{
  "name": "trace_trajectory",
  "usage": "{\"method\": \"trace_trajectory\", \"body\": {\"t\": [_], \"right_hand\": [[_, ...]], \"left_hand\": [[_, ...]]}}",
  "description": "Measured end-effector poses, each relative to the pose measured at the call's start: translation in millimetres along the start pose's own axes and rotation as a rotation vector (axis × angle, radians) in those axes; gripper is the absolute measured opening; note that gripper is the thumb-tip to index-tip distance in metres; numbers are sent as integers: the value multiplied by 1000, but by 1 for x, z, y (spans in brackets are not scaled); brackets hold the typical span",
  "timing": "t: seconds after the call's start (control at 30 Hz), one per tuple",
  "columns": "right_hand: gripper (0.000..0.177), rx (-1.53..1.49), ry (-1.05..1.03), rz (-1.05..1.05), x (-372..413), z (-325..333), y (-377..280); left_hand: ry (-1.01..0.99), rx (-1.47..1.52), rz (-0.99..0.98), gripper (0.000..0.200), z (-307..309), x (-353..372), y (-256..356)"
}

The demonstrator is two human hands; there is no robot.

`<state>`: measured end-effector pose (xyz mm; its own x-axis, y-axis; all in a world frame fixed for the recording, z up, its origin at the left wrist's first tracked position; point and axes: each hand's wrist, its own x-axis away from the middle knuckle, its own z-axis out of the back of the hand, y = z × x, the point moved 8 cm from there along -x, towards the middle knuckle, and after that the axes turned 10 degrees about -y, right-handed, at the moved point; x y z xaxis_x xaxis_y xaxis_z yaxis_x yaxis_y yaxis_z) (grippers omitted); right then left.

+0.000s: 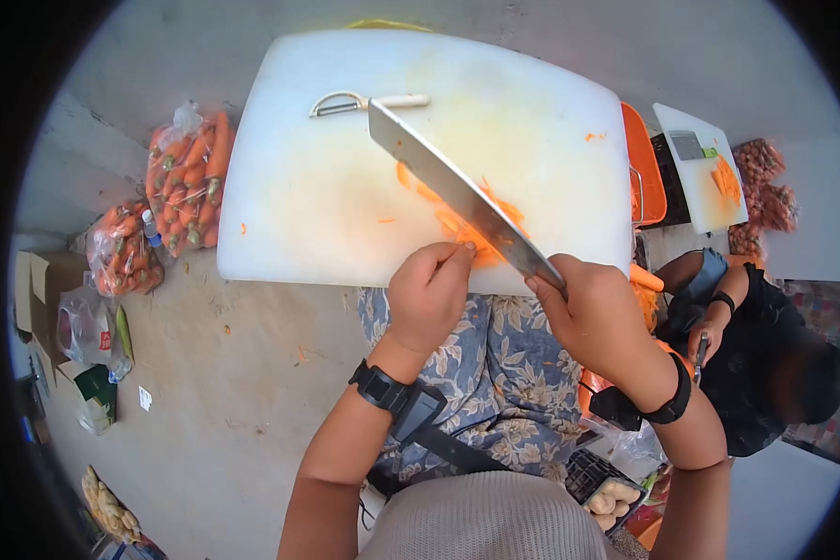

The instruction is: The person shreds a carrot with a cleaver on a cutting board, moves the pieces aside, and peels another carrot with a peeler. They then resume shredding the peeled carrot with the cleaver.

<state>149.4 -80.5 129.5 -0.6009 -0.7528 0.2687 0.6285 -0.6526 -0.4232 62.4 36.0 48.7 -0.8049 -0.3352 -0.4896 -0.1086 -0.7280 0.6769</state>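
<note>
A wide cleaver [467, 191] slants across the white cutting board [317, 215], its handle wrapped by my right hand [595, 313]. Sliced and shredded carrot [450, 222] lies beneath and beside the blade, near the middle of the board. My left hand [429, 289] is at the board's near edge, fingers curled together with their tips on the carrot pieces close to the blade. Part of the carrot is hidden behind the cleaver. Toward the board's far side rests a white-handled peeler [369, 103].
Bags of carrots [189, 182] stand left of the board, near a cardboard box [47, 289]. At right are an orange basket [639, 159] and a second cutting board [695, 182] with carrot strips. A co-worker in dark clothes [756, 345] sits at right, holding a tool.
</note>
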Motion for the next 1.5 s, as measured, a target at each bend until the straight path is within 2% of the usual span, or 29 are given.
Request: {"method": "trace_trajectory", "body": {"t": [0.07,0.13,0.57,0.67,0.73,0.97,1.17,1.5], "right_hand": [[23,56,-87,26,1,-10,1],[23,103,-72,47,2,-10,0],[18,118,-260,-47,-16,-27,4],[19,103,-247,-73,-25,-45,12],[21,-36,-152,-140,-22,-46,21],[23,-63,-25,34,-22,-32,20],[27,-14,57,11,8,-12,9],[24,42,-79,-21,5,-18,8]], "left_hand": [[19,-35,-23,14,0,0,1],[39,-42,-49,12,-1,2,1],[38,13,-95,14,0,3,0],[49,10,-57,16,0,2,-1],[43,2,-58,17,-3,3,-1],[60,-35,-74,18,-1,3,0],[71,-23,-75,14,3,1,3],[65,-16,-72,10,4,1,5]]}}
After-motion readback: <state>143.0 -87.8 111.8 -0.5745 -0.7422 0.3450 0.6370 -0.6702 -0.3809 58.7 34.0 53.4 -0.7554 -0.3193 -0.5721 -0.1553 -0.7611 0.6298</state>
